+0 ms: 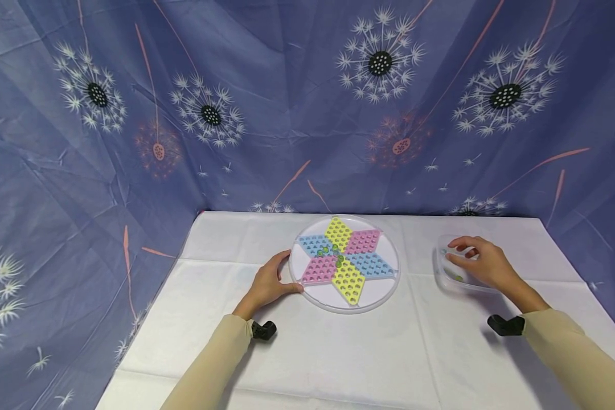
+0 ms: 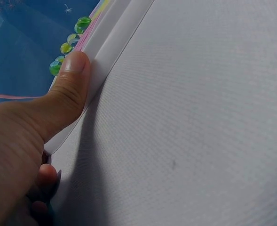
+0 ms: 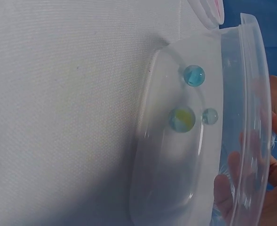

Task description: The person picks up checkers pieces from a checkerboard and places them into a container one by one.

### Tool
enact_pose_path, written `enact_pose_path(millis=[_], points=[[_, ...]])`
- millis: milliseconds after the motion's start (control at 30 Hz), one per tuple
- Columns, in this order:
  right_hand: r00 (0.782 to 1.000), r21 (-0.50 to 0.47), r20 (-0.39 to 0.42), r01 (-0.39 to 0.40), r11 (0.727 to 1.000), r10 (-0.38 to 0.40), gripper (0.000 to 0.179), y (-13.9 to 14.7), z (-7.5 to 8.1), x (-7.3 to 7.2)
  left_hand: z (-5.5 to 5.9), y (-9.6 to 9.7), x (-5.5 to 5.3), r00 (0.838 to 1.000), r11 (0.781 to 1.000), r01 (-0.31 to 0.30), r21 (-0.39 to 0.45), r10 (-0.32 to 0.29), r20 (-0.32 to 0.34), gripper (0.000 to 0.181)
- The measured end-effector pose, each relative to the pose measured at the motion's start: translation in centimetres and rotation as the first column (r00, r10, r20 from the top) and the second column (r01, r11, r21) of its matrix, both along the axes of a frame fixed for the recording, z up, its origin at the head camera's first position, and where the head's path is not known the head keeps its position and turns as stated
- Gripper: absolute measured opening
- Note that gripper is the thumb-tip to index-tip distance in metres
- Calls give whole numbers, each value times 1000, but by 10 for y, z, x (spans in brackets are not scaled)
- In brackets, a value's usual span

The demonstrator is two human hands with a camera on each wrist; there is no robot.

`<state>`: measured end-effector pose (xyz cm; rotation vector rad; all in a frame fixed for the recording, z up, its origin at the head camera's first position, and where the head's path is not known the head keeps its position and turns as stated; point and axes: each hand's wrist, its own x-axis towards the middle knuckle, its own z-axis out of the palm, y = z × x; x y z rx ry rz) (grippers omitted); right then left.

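A round white Chinese checkers board [image 1: 379, 290] carries a star of yellow, pink and blue sections. Several green marbles [image 1: 340, 262] sit in holes near its middle. At the board's left rim, my left hand [image 1: 270, 285] grips the edge; its thumb [image 2: 72, 80] presses on the rim in the left wrist view. My right hand [image 1: 484, 265] hovers over a clear plastic box [image 1: 442, 282], thumb and forefinger apart, with no marble visible between them. Inside the box lie a blue marble [image 3: 194, 75], a pale clear marble [image 3: 210, 116] and a yellow-streaked marble [image 3: 182, 119].
White cloth [image 1: 338, 359] covers the table. Behind it and along the left hangs a blue curtain [image 1: 287, 114] with dandelion prints. The box stands to the right of the board, with a stretch of cloth between them.
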<state>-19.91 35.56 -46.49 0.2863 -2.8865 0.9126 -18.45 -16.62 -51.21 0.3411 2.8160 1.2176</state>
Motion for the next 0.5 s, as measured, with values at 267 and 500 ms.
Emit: enact_pose_path(millis=[267,500], points=[[1000,-7,-21,-3,1000,3,32,0,3,3,1,1,0,1000,1000,-2,-4,2,0,102],[996,-17,-84,-39,999,37,27,-4,11,2,-1,1,-1,1000,1000,-5,-5,5,-6,102]])
